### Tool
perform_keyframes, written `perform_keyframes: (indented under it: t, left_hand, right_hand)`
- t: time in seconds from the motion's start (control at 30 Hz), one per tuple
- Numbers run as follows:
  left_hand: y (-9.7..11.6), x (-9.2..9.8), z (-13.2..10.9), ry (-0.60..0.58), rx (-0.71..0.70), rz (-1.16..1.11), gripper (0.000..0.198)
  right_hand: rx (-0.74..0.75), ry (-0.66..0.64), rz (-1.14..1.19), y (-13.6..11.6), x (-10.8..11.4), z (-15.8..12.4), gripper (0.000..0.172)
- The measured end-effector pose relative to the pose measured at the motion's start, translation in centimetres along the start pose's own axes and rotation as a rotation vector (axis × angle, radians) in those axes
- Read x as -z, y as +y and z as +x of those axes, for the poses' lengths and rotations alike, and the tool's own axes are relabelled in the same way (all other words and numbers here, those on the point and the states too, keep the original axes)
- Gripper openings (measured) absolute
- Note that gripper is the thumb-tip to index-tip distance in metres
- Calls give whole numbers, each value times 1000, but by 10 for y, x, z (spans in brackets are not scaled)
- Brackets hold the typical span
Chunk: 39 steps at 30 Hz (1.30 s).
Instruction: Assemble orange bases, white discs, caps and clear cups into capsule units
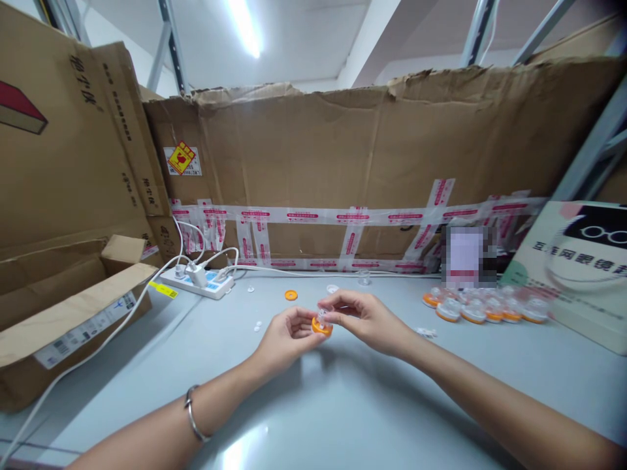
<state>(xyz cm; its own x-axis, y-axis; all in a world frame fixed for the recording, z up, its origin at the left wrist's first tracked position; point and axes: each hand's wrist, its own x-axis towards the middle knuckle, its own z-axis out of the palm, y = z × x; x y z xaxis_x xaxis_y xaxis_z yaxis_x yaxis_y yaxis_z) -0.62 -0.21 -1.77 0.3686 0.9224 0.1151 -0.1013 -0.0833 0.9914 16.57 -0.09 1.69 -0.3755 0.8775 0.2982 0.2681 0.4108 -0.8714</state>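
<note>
Above the middle of the table, my left hand grips a small orange round base by its edge, between thumb and fingers. My right hand pinches a clear plastic piece at the top of that base. Whether the two parts are joined cannot be made out. Behind my left hand lies a loose orange ring. A white ring sits just beyond my right fingers, and a clear plastic part stands farther back.
Several assembled orange-and-clear pieces cluster at the right, beside a leaning printed box. Small white bits lie left of my hands. A power strip with white cables and an open cardboard box occupy the left. A cardboard wall closes the back.
</note>
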Motion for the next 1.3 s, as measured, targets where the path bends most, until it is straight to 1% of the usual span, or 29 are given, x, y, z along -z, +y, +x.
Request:
perform_keyframes:
  t: [0.07,0.17,0.23,0.27,0.4,0.43,0.57,0.6,0.7,0.73,0.83,0.97,1.07,1.2,1.3]
  left_hand:
    - [1,-1,-1,8,-9,10,37]
    - [1,-2,-2,12,-11,36,35]
    - [1,-3,-1,14,-2,43,35]
    - [1,-3,-1,17,1,40,35]
    - [0,-1,0,16,16,11,35]
    - [0,-1,0,16,22,9,36]
    - [0,-2,0,23,45,17,37]
    - [0,-3,0,25,50,14,37]
    - [-1,-2,1,34,57,-5,38]
    - [-1,-2,1,32,53,-4,38]
    - [-2,-1,1,16,35,10,35]
    - [-1,-1,1,24,44,6,36]
    - [-1,-3,1,10,49,17,35]
    - [-2,-3,1,9,38,16,35]
    - [-1,-3,1,15,48,33,34]
  right_hand:
    - [9,37,10,3,-4,-1,16]
    - [5,165,6,9,-11,-4,21]
    - [-5,218,27,12,-14,-5,23]
    - [-9,215,63,12,-15,-5,23]
    - [-50,105,315,13,-16,-4,25]
    - [-65,112,348,13,-16,-4,26]
    - [-77,264,327,17,-20,-5,30]
    - [-69,268,336,18,-21,-5,29]
    - [-68,198,404,18,-23,-6,28]
    - [-75,196,403,18,-23,-7,28]
    - [-70,247,351,16,-24,-8,29]
    - [-59,190,394,16,-25,-9,26]
    - [-51,235,340,19,-27,-9,27]
    - [-65,200,390,21,-28,-9,26]
    - [-85,273,334,21,-29,-9,30]
